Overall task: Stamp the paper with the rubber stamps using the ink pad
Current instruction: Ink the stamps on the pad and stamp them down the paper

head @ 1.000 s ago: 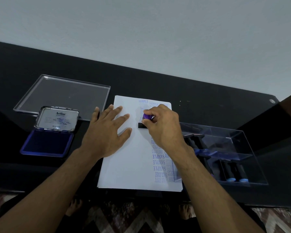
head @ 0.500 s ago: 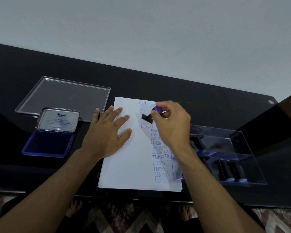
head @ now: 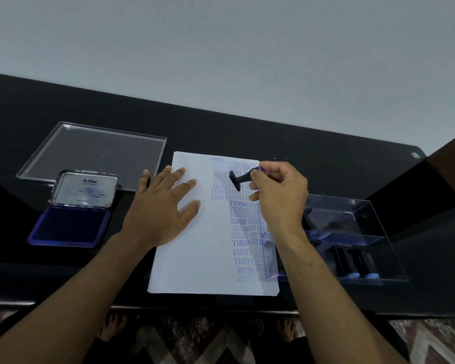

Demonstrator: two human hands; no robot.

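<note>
A white sheet of paper (head: 200, 253) lies on the black table, its right half covered with several blue stamped words. My left hand (head: 163, 208) lies flat on the sheet's left part, fingers spread. My right hand (head: 279, 195) pinches a black rubber stamp (head: 238, 179) with a purple handle end, held tilted above the paper's upper right area, its face turned left. The blue ink pad (head: 69, 227) sits open at the left, its metal lid (head: 86, 190) raised behind it.
A clear plastic lid (head: 95, 153) lies behind the ink pad. At the right, a clear plastic box (head: 357, 240) holds several more black stamps with blue ends. The table's near edge runs just below the paper.
My right hand has lifted the stamp off the paper and tipped it sideways, moving slightly up and right. The left hand has stayed flat on the sheet.
</note>
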